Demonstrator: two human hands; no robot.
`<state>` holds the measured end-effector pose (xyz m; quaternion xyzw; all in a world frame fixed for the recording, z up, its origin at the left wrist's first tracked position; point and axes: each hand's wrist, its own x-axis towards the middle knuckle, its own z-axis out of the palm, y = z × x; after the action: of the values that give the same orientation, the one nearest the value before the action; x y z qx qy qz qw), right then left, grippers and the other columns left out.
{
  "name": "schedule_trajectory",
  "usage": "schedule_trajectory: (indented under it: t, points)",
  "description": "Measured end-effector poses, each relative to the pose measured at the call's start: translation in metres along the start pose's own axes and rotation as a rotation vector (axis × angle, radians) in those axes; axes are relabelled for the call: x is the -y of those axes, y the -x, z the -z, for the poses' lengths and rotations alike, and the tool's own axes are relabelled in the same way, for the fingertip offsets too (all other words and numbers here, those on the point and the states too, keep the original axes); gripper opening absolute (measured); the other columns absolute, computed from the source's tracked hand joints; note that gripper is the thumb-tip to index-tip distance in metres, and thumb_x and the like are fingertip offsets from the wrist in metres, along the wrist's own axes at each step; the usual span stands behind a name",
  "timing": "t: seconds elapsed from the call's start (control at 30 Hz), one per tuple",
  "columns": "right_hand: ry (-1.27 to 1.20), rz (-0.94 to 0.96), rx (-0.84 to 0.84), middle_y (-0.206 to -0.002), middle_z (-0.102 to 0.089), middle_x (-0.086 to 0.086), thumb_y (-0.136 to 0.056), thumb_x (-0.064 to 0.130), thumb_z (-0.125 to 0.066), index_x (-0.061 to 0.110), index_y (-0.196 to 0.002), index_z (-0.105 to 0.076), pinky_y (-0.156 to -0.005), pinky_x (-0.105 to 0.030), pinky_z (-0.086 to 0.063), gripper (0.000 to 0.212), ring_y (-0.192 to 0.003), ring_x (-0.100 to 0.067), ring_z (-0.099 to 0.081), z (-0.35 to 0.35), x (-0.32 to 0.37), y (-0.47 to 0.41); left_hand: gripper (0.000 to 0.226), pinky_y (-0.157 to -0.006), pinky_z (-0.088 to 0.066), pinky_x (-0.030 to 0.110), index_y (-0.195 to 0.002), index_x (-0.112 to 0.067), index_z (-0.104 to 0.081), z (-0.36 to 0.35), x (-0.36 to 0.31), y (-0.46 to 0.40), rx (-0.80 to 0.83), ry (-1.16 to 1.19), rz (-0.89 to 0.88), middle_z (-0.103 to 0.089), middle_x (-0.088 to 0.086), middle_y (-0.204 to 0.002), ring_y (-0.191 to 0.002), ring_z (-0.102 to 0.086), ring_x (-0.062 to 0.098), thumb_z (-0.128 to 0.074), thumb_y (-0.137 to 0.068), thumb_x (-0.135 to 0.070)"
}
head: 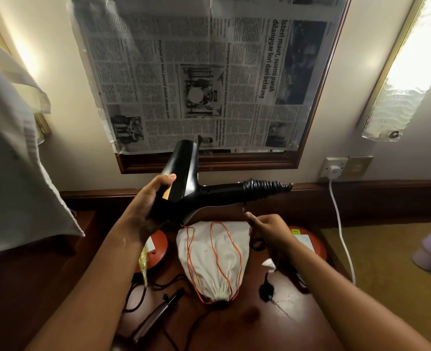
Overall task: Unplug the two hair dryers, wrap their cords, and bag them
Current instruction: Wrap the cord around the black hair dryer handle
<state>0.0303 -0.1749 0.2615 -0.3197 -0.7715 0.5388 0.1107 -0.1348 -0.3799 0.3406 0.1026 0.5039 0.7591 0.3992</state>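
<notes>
Left hand (148, 211) grips the hair dryer (184, 183); right hand (265, 229) pinches its cord (262, 188). Slack tension could let the handle coils unwind.

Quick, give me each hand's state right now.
Left hand: holds the black hair dryer.
Right hand: pinches the dryer's black cord.

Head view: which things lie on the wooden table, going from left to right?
Left orange disc → white drawstring bag → black plug → right orange disc.
</notes>
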Motion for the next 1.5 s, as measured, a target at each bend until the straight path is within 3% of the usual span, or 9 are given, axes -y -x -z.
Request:
schedule_trajectory:
  t: [0.23, 0.37, 0.5, 0.63, 0.77, 0.97, 1.1, 1.23, 1.5]
  points:
    - [0.431, 0.151, 0.150, -0.084, -0.063, -0.012, -0.089, -0.003, -0.055, 0.005, -0.089, -0.064, -0.063, -0.026, -0.051, 0.011, -0.071, -0.018, -0.065, 0.047, 0.040, -0.022, 0.080, -0.104, -0.037, 0.051, -0.129, -0.006, -0.054, 0.011, 0.000, 0.001, 0.113, -0.141, 0.070, -0.063, 0.022, -0.115, -0.104, -0.060, 0.036, -0.080, -0.058, -0.033]
    - [0.989, 0.244, 0.211, -0.113, -0.067, -0.010, -0.090, 0.011, -0.059, 0.007, -0.114, -0.066, -0.079, -0.026, -0.041, 0.025, -0.107, -0.026, -0.061, 0.068, 0.079, -0.041, 0.070, -0.093, -0.046, 0.040, -0.126, -0.004, -0.057, 0.013, -0.001, -0.002, 0.077, -0.107, 0.089, -0.063, 0.020, -0.110, -0.093, -0.063, 0.030, -0.075, -0.064, -0.031]
    - [1.245, 0.332, 0.151, -0.092, -0.068, -0.007, -0.091, 0.035, -0.058, 0.011, -0.100, -0.071, -0.080, -0.033, -0.050, 0.028, -0.089, -0.025, -0.061, 0.076, 0.101, -0.037, 0.081, -0.070, -0.058, 0.030, -0.113, -0.005, -0.064, 0.018, 0.000, -0.005, 0.131, -0.078, 0.115, -0.069, 0.017, -0.100, -0.082, -0.068, 0.026, -0.089, -0.041, -0.031]
    - [1.342, 0.496, 0.099, -0.057, -0.053, 0.005, -0.081, 0.065, -0.055, 0.018, -0.061, -0.059, -0.061, -0.032, -0.048, 0.051, -0.061, -0.017, -0.053, 0.080, 0.113, -0.028, 0.074, -0.070, -0.057, 0.031, -0.118, -0.005, -0.060, 0.020, -0.003, -0.008, 0.142, -0.172, 0.136, -0.068, 0.018, -0.100, -0.082, -0.068, 0.027, -0.081, -0.052, -0.033]
    - [1.499, 0.521, 0.099, -0.071, -0.058, 0.003, -0.082, 0.067, -0.053, 0.014, -0.079, -0.067, -0.063, -0.030, -0.047, 0.054, -0.069, -0.018, -0.056, 0.072, 0.126, -0.017, 0.076, -0.068, -0.058, 0.034, -0.117, -0.005, -0.062, 0.014, -0.011, -0.010, 0.196, -0.300, 0.118, -0.069, 0.020, -0.103, -0.085, -0.069, 0.030, -0.084, -0.051, -0.036]
    - [1.592, 0.600, 0.068, -0.096, -0.065, -0.006, -0.089, 0.046, -0.059, 0.009, -0.102, -0.066, -0.076, -0.036, -0.050, 0.039, -0.092, -0.027, -0.063, 0.054, 0.139, 0.003, 0.067, -0.075, -0.056, 0.035, -0.113, -0.014, -0.062, -0.012, -0.020, -0.015, 0.118, -0.588, -0.043, -0.070, 0.014, -0.103, -0.089, -0.070, 0.028, -0.077, -0.053, -0.038]
    - [1.576, 0.611, 0.015, -0.100, -0.065, -0.007, -0.090, 0.035, -0.061, 0.010, -0.102, -0.066, -0.073, -0.034, -0.048, 0.028, -0.094, -0.027, -0.064, 0.050, 0.137, 0.007, 0.026, -0.060, -0.056, 0.025, -0.097, -0.020, -0.059, -0.027, -0.016, -0.014, 0.067, -0.637, -0.094, -0.067, 0.009, -0.093, -0.073, -0.068, 0.019, -0.074, -0.076, -0.026]
    - [1.504, 0.586, -0.032, -0.095, -0.065, -0.006, -0.092, 0.027, -0.058, 0.010, -0.100, -0.065, -0.069, -0.031, -0.046, 0.020, -0.088, -0.025, -0.064, 0.049, 0.133, 0.010, 0.042, -0.081, -0.054, 0.035, -0.103, -0.021, -0.057, -0.033, -0.008, -0.013, 0.004, -0.644, -0.156, -0.065, 0.005, -0.099, -0.087, -0.065, 0.021, -0.075, -0.068, -0.034]
    - [1.084, 0.284, 0.059, -0.088, -0.061, -0.009, -0.082, 0.011, -0.061, 0.009, -0.084, -0.059, -0.057, -0.025, -0.041, 0.003, -0.079, -0.025, -0.058, 0.047, 0.123, 0.003, 0.051, -0.075, -0.054, 0.029, -0.121, -0.013, -0.052, -0.036, 0.014, -0.011, -0.204, -0.474, -0.359, -0.062, 0.000, -0.096, -0.086, -0.063, 0.015, -0.077, -0.077, -0.019]
